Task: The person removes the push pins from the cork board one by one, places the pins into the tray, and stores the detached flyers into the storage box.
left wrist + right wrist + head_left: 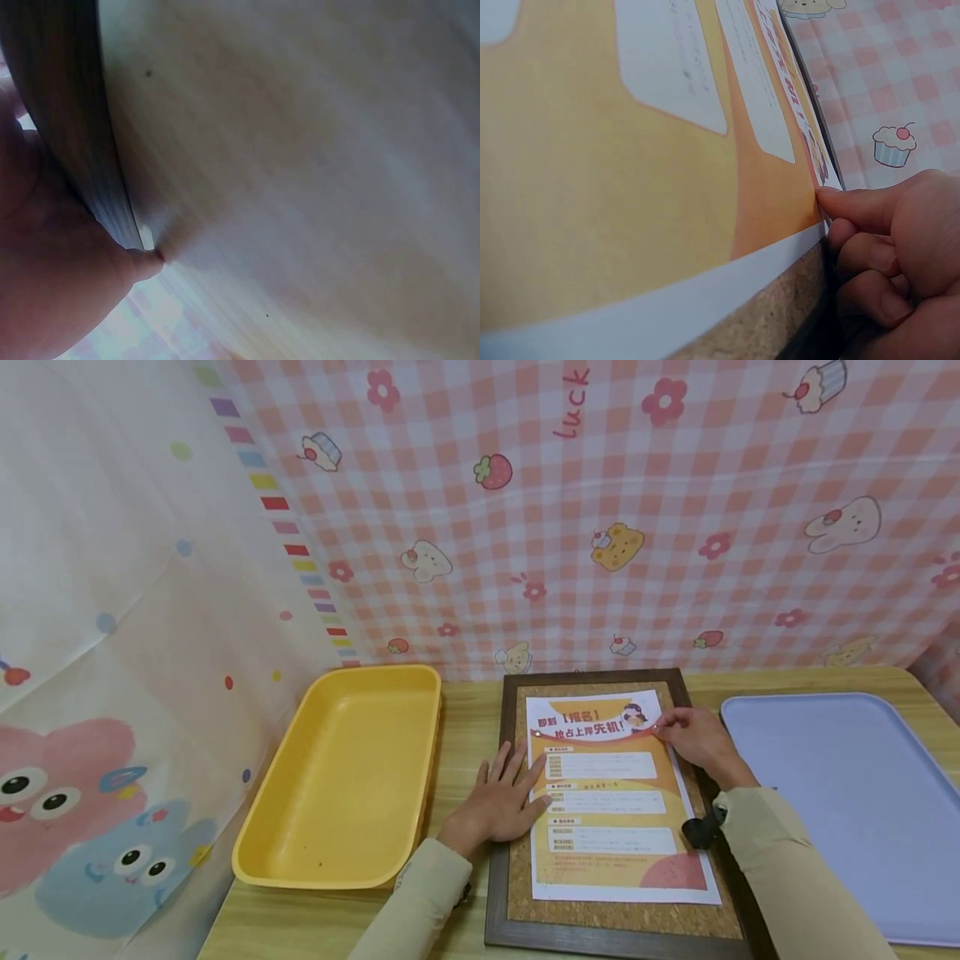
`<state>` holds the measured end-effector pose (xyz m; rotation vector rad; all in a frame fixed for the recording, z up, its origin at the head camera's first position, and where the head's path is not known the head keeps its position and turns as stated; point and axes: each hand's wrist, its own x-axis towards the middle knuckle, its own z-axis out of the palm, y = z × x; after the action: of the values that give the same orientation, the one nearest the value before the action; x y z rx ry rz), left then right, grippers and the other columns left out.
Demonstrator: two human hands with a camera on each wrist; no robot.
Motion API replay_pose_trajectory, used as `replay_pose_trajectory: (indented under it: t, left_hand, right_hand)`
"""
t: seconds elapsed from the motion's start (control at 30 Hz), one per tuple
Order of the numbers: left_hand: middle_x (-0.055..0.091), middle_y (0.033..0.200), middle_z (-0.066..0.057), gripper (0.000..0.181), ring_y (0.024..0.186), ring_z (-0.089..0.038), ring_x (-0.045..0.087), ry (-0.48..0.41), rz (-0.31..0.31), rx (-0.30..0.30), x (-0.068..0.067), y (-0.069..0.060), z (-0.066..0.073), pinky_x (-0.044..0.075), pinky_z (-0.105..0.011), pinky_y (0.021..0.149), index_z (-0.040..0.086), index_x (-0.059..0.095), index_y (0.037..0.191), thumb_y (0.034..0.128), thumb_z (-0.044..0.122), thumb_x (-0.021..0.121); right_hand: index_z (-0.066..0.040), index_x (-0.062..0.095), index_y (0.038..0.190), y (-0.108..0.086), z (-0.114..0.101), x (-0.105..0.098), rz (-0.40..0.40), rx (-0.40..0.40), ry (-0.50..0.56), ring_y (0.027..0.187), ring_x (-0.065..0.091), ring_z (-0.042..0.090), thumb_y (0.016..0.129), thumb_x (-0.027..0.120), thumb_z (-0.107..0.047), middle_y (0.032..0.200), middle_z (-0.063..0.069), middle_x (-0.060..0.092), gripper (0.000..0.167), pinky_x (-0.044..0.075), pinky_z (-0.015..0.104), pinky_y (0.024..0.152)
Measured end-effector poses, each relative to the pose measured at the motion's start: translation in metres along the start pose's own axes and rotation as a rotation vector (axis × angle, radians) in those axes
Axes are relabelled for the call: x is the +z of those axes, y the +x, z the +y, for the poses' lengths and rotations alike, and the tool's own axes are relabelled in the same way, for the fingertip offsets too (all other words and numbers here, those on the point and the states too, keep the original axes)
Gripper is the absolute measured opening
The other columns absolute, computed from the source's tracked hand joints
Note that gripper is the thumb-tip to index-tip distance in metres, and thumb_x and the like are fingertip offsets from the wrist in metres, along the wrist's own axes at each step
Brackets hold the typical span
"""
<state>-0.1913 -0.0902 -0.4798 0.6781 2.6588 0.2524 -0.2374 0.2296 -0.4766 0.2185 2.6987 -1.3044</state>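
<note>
Nearest you, a dark-framed rectangular cork board (622,920) lies on the wood-grain bench (465,718), bearing an orange-and-white printed paper poster (600,852). Your left hand (498,800) lies across the board's left side, fingers spread wide. Farther up, your right hand (699,742) pinches at the poster's right edge; anything small between those fingers is hidden. A yellow rectangular tray (352,777) stands left, a lilac rectangular tray (832,777) right, pink checked cloth (465,568) behind.

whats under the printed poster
A cork board in a dark frame lies under the poster; cork shows around its edges, but the part directly beneath is covered.
</note>
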Motion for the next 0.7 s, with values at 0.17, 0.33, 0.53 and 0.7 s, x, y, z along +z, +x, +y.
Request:
replay_pose_trajectory:
  t: [0.17, 0.33, 0.53, 0.7]
  left_hand:
    - [-0.012, 0.167, -0.002, 0.065, 0.152, -0.026, -0.015, -0.002, 0.006, 0.001, 0.0, -0.0003, 0.0003, 0.002, -0.056, 0.121, 0.03, 0.002, 0.161, 0.1055, 0.054, 0.025]
    - [-0.012, 0.167, -0.002, 0.065, 0.152, -0.026, -0.015, 0.004, 0.005, 0.0, -0.0003, -0.0004, 0.0001, 0.002, -0.056, 0.121, 0.03, 0.002, 0.161, 0.1054, 0.055, 0.024]
    - [-0.013, 0.167, -0.001, 0.065, 0.152, -0.026, -0.015, 0.008, 0.007, 0.005, 0.0001, -0.0001, -0.0005, 0.003, -0.056, 0.122, 0.031, 0.001, 0.161, 0.1051, 0.056, 0.023]
    - [-0.012, 0.167, -0.002, 0.065, 0.153, -0.026, -0.015, 0.01, 0.011, 0.008, 0.0002, -0.0004, 0.0, 0.003, -0.056, 0.122, 0.03, 0.001, 0.161, 0.1053, 0.055, 0.022]
  right_hand:
    - [-0.002, 0.065, 0.101, -0.0003, 0.0001, 0.0005, 0.0, 0.002, 0.007, 0.077, 0.052, 0.024, 0.098, 0.06, -0.019, 0.088, 0.01, 0.061, 0.017, 0.039, 0.028, 0.062]
    - [-0.002, 0.065, 0.102, 0.001, 0.0006, 0.0015, 0.006, 0.005, -0.006, 0.08, 0.052, 0.026, 0.098, 0.06, -0.02, 0.093, 0.012, 0.061, 0.019, 0.039, 0.029, 0.063]
    - [-0.003, 0.064, 0.103, 0.0006, 0.0001, 0.0015, 0.01, 0.015, -0.014, 0.084, 0.052, 0.027, 0.098, 0.059, -0.021, 0.099, 0.015, 0.06, 0.019, 0.039, 0.029, 0.064]
    - [-0.003, 0.064, 0.103, -0.0007, 0.0011, 0.0006, 0.003, 0.015, -0.019, 0.083, 0.054, 0.027, 0.099, 0.057, -0.023, 0.098, 0.015, 0.062, 0.021, 0.04, 0.027, 0.062]
